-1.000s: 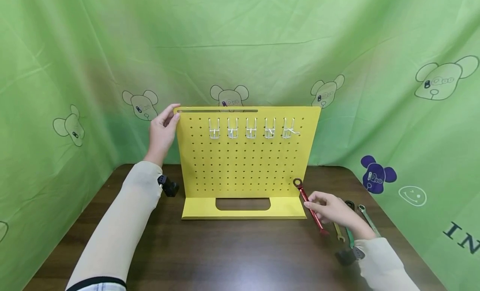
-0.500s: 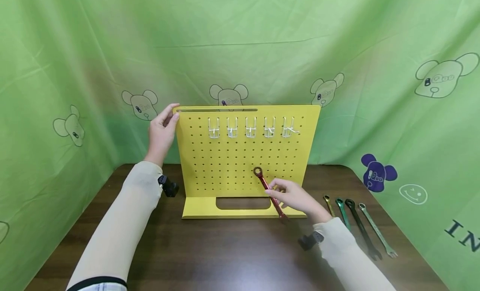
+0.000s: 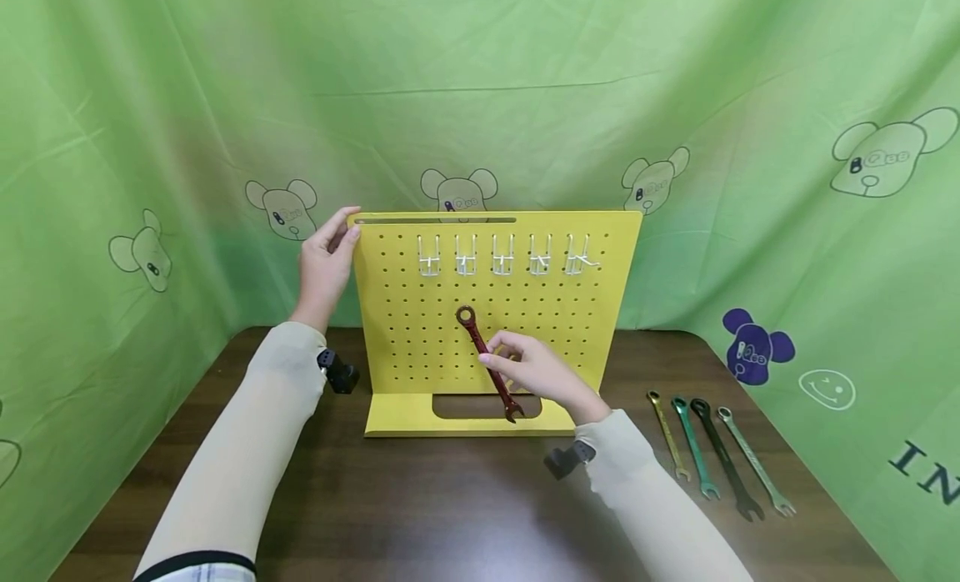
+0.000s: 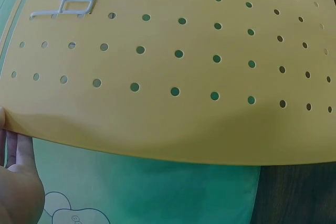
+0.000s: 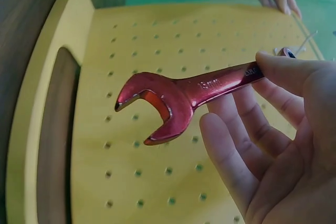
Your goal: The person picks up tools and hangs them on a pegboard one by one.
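My right hand [image 3: 536,369] pinches a red combination wrench [image 3: 483,348] by its shaft, ring end up and to the left, in front of the yellow pegboard [image 3: 420,332]. In the right wrist view the open jaw of the red wrench [image 5: 178,95] points left, and "13mm" seems stamped near it. My left hand [image 3: 325,261] grips the pegboard's upper left corner, thumb in front and fingers behind. Several white wire hooks [image 3: 502,257] hang in a row along the board's upper part; one hook [image 4: 68,1] shows in the left wrist view.
Several more wrenches lie side by side on the dark wooden table [image 3: 450,515] at the right: gold [image 3: 667,436], green [image 3: 696,449], black [image 3: 726,459] and silver [image 3: 756,462]. A green cloth [image 3: 525,82] hangs behind and beside the table.
My right hand has carried the red wrench left and slightly up, from beside the board's right edge to in front of its middle. My left hand has stayed at the corner.
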`<state>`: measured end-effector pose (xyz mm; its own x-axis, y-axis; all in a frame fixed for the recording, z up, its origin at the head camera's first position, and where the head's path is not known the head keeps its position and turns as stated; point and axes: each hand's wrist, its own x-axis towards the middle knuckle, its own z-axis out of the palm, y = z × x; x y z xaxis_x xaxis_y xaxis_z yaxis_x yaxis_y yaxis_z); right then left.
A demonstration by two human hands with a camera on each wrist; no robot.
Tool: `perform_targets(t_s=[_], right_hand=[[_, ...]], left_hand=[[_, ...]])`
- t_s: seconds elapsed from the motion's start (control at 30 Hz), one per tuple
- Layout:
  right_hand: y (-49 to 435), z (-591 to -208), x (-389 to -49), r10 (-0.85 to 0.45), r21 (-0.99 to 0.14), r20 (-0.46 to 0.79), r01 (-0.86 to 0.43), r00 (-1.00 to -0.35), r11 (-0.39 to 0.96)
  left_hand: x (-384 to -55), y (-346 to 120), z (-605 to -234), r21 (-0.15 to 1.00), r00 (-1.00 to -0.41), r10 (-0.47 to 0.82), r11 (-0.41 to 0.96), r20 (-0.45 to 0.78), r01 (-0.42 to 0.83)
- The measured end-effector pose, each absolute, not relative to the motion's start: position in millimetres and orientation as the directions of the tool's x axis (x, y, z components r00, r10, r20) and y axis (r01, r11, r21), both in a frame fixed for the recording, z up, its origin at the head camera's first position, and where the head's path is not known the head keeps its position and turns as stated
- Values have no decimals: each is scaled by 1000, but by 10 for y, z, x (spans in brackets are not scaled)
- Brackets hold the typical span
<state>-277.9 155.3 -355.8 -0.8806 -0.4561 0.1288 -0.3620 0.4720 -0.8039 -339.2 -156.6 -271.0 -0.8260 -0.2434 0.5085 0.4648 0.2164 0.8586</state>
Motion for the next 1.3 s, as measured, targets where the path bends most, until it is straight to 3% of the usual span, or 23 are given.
perform_targets(t_s=[0.73,1.3], right_hand=[[1032,-3319,-2889,-378,-838,295,-428,-877,338],[922,-3342,-3040,-357,-889,222,-338,-908,308]], left_hand=[[-3389,-1569,-2727,862,-833,-235,224,501,455],[-3385,-1565,-2717,851,-819,-241,230,521,473]])
